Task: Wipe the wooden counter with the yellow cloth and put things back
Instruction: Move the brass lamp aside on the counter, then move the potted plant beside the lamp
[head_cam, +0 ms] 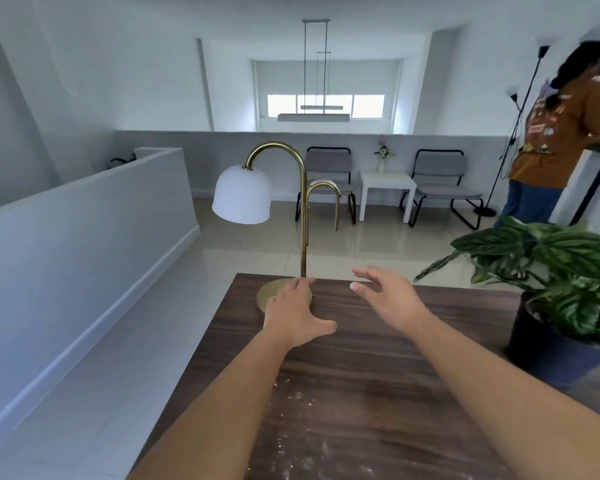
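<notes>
A: Wooden tabletop (378, 368) is showing pale crumbs or dust near the camera edge, well this side of the lamp (284, 292). Yellow cloth isn't appearing anywhere in view.

B: Hands?

A: Left hand (293, 313) is lying flat and spread on the lamp's brass base, gripping nothing that I can see. Right hand (385, 296) is hovering just right of the lamp stem, fingers open, empty.

B: Step?

A: Looks like clearing or resetting the lamp at the far corner; can't tell which. Potted plant (555, 327) is sitting well right of the lamp.

B: Next?

A: Probably needing a two-hand hold, base plus stem, since the lamp is top-heavy. Another person is standing far beyond the plant.
</notes>
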Demonstrator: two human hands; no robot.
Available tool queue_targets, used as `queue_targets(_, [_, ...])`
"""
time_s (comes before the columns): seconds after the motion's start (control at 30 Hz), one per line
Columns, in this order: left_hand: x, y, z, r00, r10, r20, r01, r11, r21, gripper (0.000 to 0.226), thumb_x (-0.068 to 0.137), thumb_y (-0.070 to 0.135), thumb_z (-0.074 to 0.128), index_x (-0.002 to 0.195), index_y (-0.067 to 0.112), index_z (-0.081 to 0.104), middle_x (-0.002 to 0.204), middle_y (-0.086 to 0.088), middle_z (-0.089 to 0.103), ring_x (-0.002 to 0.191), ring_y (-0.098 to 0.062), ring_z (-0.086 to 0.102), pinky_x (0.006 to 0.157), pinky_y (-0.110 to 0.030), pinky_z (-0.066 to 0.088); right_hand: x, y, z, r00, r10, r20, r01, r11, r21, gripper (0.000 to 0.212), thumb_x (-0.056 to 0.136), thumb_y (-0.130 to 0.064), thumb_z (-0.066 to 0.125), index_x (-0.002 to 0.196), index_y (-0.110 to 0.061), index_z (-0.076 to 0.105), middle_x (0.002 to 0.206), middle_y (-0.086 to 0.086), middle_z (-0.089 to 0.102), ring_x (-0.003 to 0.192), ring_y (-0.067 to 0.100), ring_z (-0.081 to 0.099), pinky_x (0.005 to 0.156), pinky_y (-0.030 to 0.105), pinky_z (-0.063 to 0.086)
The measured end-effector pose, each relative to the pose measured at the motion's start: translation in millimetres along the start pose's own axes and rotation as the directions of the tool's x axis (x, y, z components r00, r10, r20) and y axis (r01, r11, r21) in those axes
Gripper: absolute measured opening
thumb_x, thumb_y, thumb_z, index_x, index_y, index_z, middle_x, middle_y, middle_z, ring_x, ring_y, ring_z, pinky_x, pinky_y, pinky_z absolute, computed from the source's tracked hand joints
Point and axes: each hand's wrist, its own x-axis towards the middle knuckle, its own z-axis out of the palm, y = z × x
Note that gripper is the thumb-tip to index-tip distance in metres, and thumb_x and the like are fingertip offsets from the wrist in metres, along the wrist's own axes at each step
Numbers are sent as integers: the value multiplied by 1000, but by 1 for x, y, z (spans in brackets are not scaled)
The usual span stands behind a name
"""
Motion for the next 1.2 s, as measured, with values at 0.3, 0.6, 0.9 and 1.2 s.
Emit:
queue_targets(0.3, [-67, 140, 71, 992, 100, 77, -76, 958, -276, 84, 65, 53, 68, 138, 29, 34, 143, 5, 38, 133, -17, 34, 110, -40, 29, -147, 89, -95, 955, 174, -241, -155, 983, 98, 34, 85, -32, 67, 118, -23, 65, 112, -3, 68, 106, 10, 59, 94, 25, 47])
queue_targets(0.6, [-58, 252, 139, 973, 105, 205, 47, 781, -623, 90, 72, 31, 76, 144, 25, 24, 149, 0, 33, 134, -18, 35, 108, -38, 36, -194, 177, -169, 801, 362, -476, -252, 926, 281, 24, 81, -29, 72, 101, -17, 66, 94, -6, 69, 94, 11, 64, 80, 21, 43])
queue_targets(0.9, [-40, 255, 171, 977, 100, 190, 114, 510, -853, 86, 70, 6, 78, 141, 26, 33, 144, -1, 44, 130, -17, 42, 107, -36, 37, -155, 221, -168, 890, 350, -291, -182, 860, 477, 75, 73, -17, 80, 138, -24, 42, 137, 0, 54, 126, 12, 50, 109, 38, 41])
queue_targets(1.2, [-23, 256, 184, 982, 111, 154, 85, 467, -880, 80, 67, 7, 80, 129, 40, 42, 120, 13, 55, 116, -11, 53, 83, -16, 42, -137, 236, -165, 925, 279, -258, -82, 809, 581, 80, 71, -4, 79, 138, -23, 40, 136, 3, 54, 123, 15, 53, 107, 36, 43])
